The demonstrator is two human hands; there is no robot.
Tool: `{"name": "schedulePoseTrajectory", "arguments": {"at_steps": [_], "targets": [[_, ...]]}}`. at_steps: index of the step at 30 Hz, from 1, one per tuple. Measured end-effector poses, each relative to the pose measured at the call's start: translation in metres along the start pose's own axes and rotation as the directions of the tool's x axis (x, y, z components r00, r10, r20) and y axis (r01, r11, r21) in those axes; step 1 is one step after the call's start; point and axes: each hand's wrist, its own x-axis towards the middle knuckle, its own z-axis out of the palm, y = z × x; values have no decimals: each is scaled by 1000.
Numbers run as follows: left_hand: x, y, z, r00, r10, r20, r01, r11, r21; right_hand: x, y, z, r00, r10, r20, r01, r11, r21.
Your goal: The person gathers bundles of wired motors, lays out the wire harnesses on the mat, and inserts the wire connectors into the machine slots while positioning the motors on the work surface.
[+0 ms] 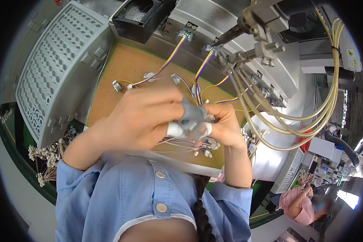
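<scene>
My left hand (139, 113) and my right hand (226, 124) meet over the brown mat (129, 60), fingertips close together and blurred by motion. The left fingers are bent and closed, with a grey covering (191, 113) and a white wrap (174, 130) on fingertips. My right thumb and fingers are pinched together, a white wrap at one tip. What lies between the fingers is too smeared and covered to make out. Below the hands, several wires end in white connectors (205, 150). A small round metal part (116, 85) with wires lies near my left hand.
A grey perforated tray (60, 60) stands at the left, connector bundles (48, 161) beneath it. A black box (139, 18) sits at the back. Wired parts (185, 35) line a metal fixture (213, 24). Clear tubes (294, 117) loop at right. Another person (298, 205) sits farther right.
</scene>
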Motion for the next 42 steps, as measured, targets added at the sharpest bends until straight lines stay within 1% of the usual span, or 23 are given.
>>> {"name": "schedulePoseTrajectory", "arguments": {"at_steps": [2, 4, 6, 7, 8, 10, 14, 16, 20, 22, 24, 25, 27, 30, 32, 33, 34, 35, 37, 39, 40, 41, 42], "targets": [[8, -11, 4, 996, -19, 83, 38, 969, -244, -3, -2, 2, 995, -77, 69, 67, 988, 141], [11, -11, 17, 998, 10, 64, 8, 963, -271, -10, -3, 3, 991, -80, 108, 53, 970, 236], [1, -5, 39, 950, -313, 9, 299, 896, -330, -23, 1, 2, 967, -151, -206, 147, 989, -32], [-21, -15, 51, 955, -292, 59, 298, 940, -166, -33, 8, 6, 865, -259, -430, 261, 964, -56], [-33, -14, 60, 956, -285, 67, 293, 940, -175, -42, 24, -15, 842, -271, -467, 329, 943, 46], [-47, -6, 72, 942, -35, 333, -14, 990, 144, -57, 22, -32, 789, -367, -492, 396, 917, -48], [-35, 1, 77, 959, -66, 274, 25, 988, 154, -72, 31, -38, 677, -412, -610, 474, 878, -67], [-11, 12, 64, 941, -206, 270, 185, 977, 103, -72, 34, -39, 591, -277, -757, 621, 755, 208], [-7, -4, 47, 853, -157, 498, 34, 968, 247, -67, 43, -58, 510, -228, -829, 721, 639, 267], [-7, -7, 46, 846, -176, 504, 70, 972, 223, -60, 34, -60, 500, -235, -834, 698, 679, 228], [-13, -11, 47, 858, -234, 458, 180, 971, 160, -52, 29, -61, 454, -79, -887, 612, 752, 246], [-17, -13, 43, 859, -233, 455, 179, 971, 159, -51, 38, -68, 512, -32, -858, 572, 759, 313], [-22, -18, 31, 701, -476, 531, 451, 873, 186, -41, 32, -72, 499, -71, -864, 601, 747, 286], [-23, -21, 14, 628, -560, 541, 584, 798, 148, -35, 30, -76, 523, -168, -836, 647, 717, 261], [-4, -17, 5, 589, -535, 605, 551, 814, 183, -37, 24, -71, 497, -66, -865, 642, 699, 316], [4, -20, -2, 553, -505, 663, 504, 836, 216, -47, 26, -77, 598, -82, -797, 596, 711, 374], [1, -30, -1, 642, -414, 646, 365, 905, 218, -54, 29, -88, 673, -124, -730, 526, 774, 353], [7, -41, -4, 594, -351, 724, 385, 914, 128, -61, 42, -96, 617, -221, -755, 548, 810, 211], [8, -70, -9, 608, -334, 720, 408, 910, 77, -85, 34, -93, 469, -298, -832, 235, 950, -207], [-4, -72, -20, 633, -327, 702, 453, 892, 8, -97, 31, -69, 221, -368, -903, 276, 912, -304], [-8, -70, -25, 635, -405, 658, 456, 884, 104, -107, 33, -65, 416, -470, -778, 305, 879, -368], [-14, -68, -30, 626, -474, 619, 459, 866, 198, -101, 31, -46, 410, -423, -808, 262, 903, -340], [-21, -64, -38, 617, -494, 613, 477, 854, 209, -94, 27, -26, 488, -370, -791, 241, 928, -286]]}}
